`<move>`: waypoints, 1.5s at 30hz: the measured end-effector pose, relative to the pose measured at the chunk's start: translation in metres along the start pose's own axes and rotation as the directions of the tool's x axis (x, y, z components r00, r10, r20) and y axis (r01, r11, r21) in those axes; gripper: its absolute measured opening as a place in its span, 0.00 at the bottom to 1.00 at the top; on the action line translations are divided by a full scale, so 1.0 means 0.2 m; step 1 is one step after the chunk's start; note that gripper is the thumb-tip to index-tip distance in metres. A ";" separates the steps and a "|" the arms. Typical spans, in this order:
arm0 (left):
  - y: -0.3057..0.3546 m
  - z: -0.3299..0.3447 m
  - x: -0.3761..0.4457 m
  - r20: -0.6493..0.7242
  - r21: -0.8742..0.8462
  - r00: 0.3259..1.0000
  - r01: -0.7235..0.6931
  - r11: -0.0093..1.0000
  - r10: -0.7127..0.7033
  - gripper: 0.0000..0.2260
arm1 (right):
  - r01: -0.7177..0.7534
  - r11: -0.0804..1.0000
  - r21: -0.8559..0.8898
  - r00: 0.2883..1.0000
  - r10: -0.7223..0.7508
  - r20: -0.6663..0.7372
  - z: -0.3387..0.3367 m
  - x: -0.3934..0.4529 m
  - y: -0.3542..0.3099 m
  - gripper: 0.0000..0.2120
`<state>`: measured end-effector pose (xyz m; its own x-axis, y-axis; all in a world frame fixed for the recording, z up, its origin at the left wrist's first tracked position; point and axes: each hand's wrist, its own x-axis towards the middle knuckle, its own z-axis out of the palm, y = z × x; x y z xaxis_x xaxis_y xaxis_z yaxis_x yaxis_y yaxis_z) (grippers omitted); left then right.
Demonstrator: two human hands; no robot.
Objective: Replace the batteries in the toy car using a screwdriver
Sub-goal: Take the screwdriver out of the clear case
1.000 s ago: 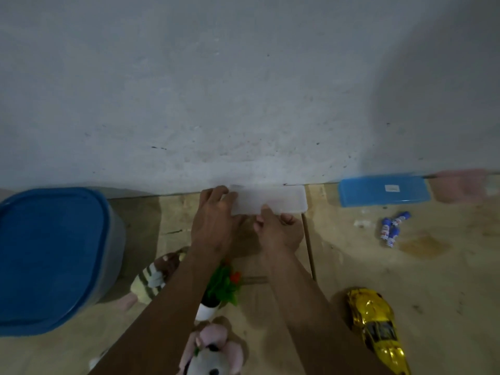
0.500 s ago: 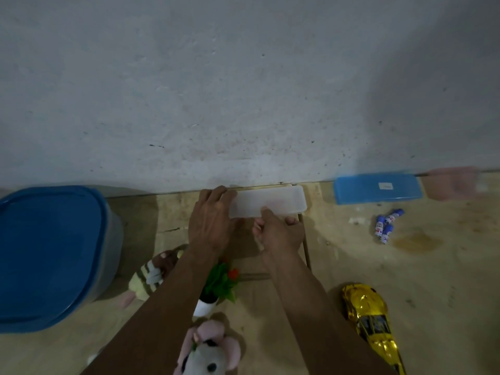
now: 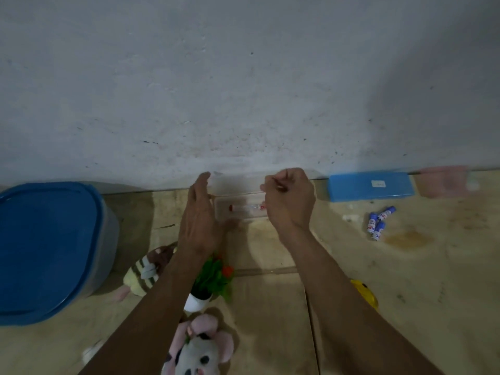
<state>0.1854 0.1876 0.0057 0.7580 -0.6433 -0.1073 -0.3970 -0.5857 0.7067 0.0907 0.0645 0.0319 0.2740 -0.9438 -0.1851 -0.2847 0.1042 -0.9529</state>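
Note:
A translucent box (image 3: 243, 215) lies on the floor against the wall, its lid (image 3: 235, 182) lifted and blurred. Inside lies a clear-handled screwdriver (image 3: 244, 207) with a red end. My right hand (image 3: 290, 201) is closed and pinches the lid's right end above the box. My left hand (image 3: 201, 215) is spread at the box's left end, thumb along its front. The yellow toy car (image 3: 365, 293) is mostly hidden behind my right forearm. Three blue-and-white batteries (image 3: 378, 223) lie loose to the right.
A large tub with a blue lid (image 3: 48, 247) stands at the left. A blue case (image 3: 370, 186) and a pink object (image 3: 446, 181) rest along the wall. A striped plush (image 3: 146, 274), a small potted plant (image 3: 213, 280) and a pink-eared plush (image 3: 200, 350) lie near my arms.
The box was closed under both hands. Now its lid is raised, the screwdriver inside shows, and my right hand has moved up and to the right with the lid.

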 end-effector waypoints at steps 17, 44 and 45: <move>0.00 -0.01 -0.02 0.074 0.191 0.996 0.024 0.981 -0.038 0.28 | 0.633 0.587 -0.504 0.726 -0.226 0.650 -0.05 0.05 0.15 0.07; 0.13 -0.06 -0.06 0.162 0.512 0.986 -0.050 0.858 -0.040 0.27 | 0.252 0.962 -0.108 0.952 -0.226 0.207 -0.51 -0.02 -0.05 0.16; 0.16 -0.07 -0.08 0.130 0.504 0.991 -0.039 0.863 -0.031 0.28 | 0.215 0.973 -0.081 0.964 -0.198 0.180 -0.57 -0.03 -0.05 0.20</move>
<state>0.1673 0.1857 0.0396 0.6964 -0.6833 -0.2194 -0.6330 -0.7289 0.2609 -0.0127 0.0330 0.0708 0.4858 -0.8734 -0.0333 -0.2923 -0.1265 -0.9479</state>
